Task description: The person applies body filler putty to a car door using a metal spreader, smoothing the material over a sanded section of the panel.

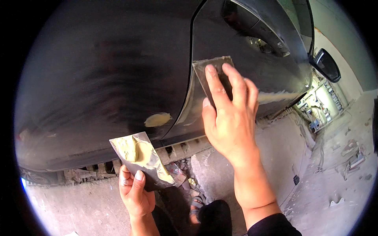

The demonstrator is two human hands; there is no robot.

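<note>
Apart, the left hand (136,192) clamps a grey rectangular plate (147,173) of pale-yellow putty (145,152), near left; the right hand (232,122) clamps a dark rectangular spreader (202,71) at the black car door (216,35), farther right. Even finger pressure should help.

Held tilted before the lower edge of a dull black car panel (118,70): a thin rectangular plate (148,173), with pale-yellow putty (143,152) heaped at its upper end and smeared along its right edge. Slanted at the door (212,37), beside the panel gap (190,53): a flat dark spreader (221,71).
</note>
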